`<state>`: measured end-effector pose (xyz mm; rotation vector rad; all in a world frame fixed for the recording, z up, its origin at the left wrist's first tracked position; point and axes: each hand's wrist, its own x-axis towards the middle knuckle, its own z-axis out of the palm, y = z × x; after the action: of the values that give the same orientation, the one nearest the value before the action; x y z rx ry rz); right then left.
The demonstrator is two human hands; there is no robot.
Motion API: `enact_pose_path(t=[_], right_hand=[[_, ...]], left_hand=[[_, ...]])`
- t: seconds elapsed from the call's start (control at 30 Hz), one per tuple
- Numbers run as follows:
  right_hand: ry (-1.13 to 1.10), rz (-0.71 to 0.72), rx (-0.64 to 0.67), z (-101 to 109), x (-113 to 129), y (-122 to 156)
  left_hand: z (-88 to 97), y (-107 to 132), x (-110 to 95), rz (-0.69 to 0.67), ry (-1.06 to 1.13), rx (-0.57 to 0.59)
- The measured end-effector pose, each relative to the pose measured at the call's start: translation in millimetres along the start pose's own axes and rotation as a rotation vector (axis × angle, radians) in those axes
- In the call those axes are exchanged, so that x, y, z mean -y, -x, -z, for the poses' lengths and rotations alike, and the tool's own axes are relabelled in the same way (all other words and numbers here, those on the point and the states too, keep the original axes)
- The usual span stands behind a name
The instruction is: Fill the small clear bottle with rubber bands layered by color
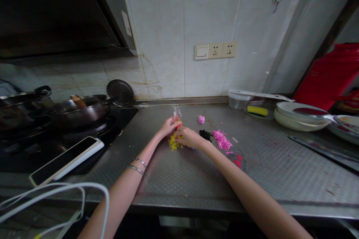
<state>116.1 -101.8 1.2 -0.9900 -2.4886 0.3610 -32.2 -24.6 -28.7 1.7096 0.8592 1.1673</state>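
My left hand (169,125) is closed around a small clear plastic bottle (177,112), tilted with its mouth toward me. Yellow and a little red show at the mouth, between my fingers. Just right of it, my right hand (188,137) pinches at the edge of a pile of yellow rubber bands (174,143); its fingertips are partly hidden. Beyond my right hand lie a heap of black rubber bands (205,134) and a larger heap of pink rubber bands (222,140). A small pink object (201,119) stands behind these heaps.
Red pieces (238,161) lie by my right forearm. A phone-like device (64,158) with white cables rests near the stove, where a pan (81,110) sits. Right on the metal counter (174,183) are bowls (300,117), a yellow sponge (257,111) and a knife (328,153).
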Motion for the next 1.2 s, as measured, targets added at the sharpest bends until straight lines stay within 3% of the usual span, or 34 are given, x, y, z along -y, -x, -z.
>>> enact_pose_path(t=[0.27, 0.53, 0.8, 0.9, 1.0, 1.2], right_hand=[[-0.228, 0.029, -0.164, -0.7, -6.0, -2.6], [-0.498, -0.048, -0.198, 4.0, -7.4, -4.7], [-0.650, -0.079, -0.289, 36.1, -16.8, -19.4], [-0.657, -0.105, -0.392, 50.7, -24.6, -34.3], [-0.655, -0.175, -0.578, 57.6, -32.6, -48.8], [-0.554, -0.226, -0.728, 46.0, -42.2, -65.6]], left_hand=[[1.9, -3.4, 7.7, 0.009, 0.031, -0.042], [4.5, -7.5, 15.7, 0.018, 0.084, -0.036], [1.7, 4.1, -2.4, 0.001, -0.016, 0.057], [1.1, 4.5, -2.6, 0.004, -0.025, -0.013], [0.6, 1.9, 1.8, -0.003, -0.012, -0.058], [0.9, -0.4, 8.1, -0.026, -0.019, -0.051]])
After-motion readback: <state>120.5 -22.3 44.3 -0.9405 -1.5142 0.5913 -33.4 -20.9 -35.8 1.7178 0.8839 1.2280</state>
